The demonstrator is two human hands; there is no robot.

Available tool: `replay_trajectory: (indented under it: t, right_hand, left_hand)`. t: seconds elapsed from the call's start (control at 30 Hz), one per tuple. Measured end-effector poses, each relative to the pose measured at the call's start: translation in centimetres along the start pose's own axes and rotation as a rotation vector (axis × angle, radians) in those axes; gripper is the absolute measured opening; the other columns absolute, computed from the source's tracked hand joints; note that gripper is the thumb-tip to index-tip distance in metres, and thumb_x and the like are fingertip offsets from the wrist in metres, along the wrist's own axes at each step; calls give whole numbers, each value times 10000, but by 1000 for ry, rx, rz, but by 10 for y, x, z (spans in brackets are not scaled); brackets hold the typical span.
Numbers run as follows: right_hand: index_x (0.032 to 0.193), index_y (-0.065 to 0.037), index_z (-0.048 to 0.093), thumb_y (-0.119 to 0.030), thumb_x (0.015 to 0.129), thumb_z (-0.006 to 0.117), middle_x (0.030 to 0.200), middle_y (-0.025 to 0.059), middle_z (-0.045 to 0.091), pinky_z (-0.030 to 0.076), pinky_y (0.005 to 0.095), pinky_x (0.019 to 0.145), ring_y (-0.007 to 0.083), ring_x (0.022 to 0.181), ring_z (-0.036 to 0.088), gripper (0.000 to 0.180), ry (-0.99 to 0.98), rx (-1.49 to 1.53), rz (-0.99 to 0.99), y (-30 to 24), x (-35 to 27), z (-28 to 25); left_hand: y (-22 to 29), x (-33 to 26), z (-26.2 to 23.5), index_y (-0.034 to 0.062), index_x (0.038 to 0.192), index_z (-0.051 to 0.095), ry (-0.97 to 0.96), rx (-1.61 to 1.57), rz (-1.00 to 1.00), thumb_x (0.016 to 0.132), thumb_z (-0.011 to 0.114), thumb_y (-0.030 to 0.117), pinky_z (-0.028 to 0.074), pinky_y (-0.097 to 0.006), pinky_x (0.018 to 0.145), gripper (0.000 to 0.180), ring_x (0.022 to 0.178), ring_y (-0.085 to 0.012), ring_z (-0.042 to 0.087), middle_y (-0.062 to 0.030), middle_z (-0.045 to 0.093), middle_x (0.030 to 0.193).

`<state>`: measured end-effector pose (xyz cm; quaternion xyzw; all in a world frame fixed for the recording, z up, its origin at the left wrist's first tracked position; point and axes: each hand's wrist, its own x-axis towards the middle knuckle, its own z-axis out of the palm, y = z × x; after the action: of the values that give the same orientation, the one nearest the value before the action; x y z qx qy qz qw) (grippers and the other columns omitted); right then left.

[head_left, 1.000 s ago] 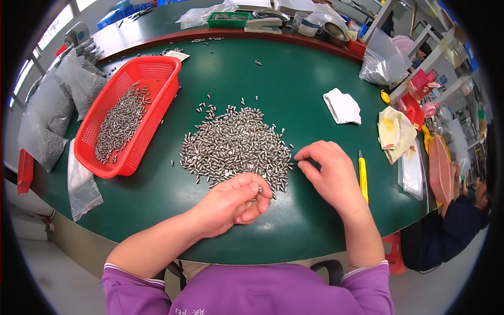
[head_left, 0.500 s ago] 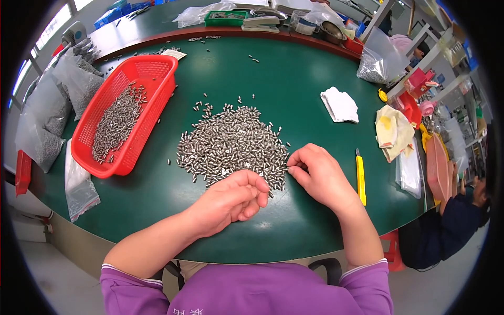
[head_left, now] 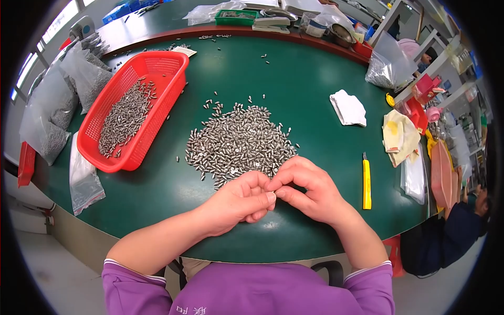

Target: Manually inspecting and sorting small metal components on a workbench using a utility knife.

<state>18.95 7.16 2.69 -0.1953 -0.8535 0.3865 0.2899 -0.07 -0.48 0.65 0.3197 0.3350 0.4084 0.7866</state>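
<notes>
A wide pile of small, pointed, silvery metal parts (head_left: 239, 139) lies on the green table. At its near edge, my left hand (head_left: 239, 202) has its fingers curled and its thumb pressed in. My right hand (head_left: 310, 191) meets it there, thumb and forefinger pinched against the left fingertips. Whatever sits between the fingertips is too small and covered to make out. To the left of the pile stands a red perforated plastic basket (head_left: 181, 71), with more of the same metal parts (head_left: 126, 118) heaped along its bottom.
Clear bags of metal parts (head_left: 52, 105) line the left side, near a flat plastic bag (head_left: 84, 181). On the right lie a yellow utility knife (head_left: 366, 184), a folded white cloth (head_left: 348, 107) and a stained cloth (head_left: 400, 136). Another person (head_left: 446, 236) sits at far right.
My right hand has moved left and nearer, from the pile's right edge to my left hand, and the fingertips now meet. The whole view has shifted slightly.
</notes>
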Motion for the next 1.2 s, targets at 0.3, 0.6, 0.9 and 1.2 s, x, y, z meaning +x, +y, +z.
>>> replay_trajectory:
  t: [0.3,0.6,0.9,1.2]
  right_hand:
    - [890,-64,664,-61,813,670,847,59,616,500,344,696,235,809,605,78,240,-282,248,5,0,-18]
    - [876,-56,649,-34,773,685,834,60,596,489,334,700,235,810,597,111,93,-485,256,11,-9,-29]
    - [875,-65,652,-53,745,711,838,58,606,497,351,722,240,828,605,143,-4,-467,293,9,-7,-26]
    - [843,-49,613,-89,756,695,774,72,588,490,361,714,255,793,592,126,-46,-502,254,10,-9,-25]
  left_hand:
    - [2,0,-5,56,997,522,-35,-123,-27,987,384,140,343,-237,516,161,570,-114,407,-109,572,822]
    - [3,0,1,33,1052,508,-35,-68,1,967,405,126,353,-234,550,163,591,-114,407,-116,570,878]
    - [0,0,-3,31,1094,496,-44,-102,32,927,405,94,367,-239,593,201,669,-116,432,-99,567,931]
    - [1,0,-2,32,1087,499,-32,-99,-1,947,426,116,362,-235,584,179,661,-111,429,-97,565,915]
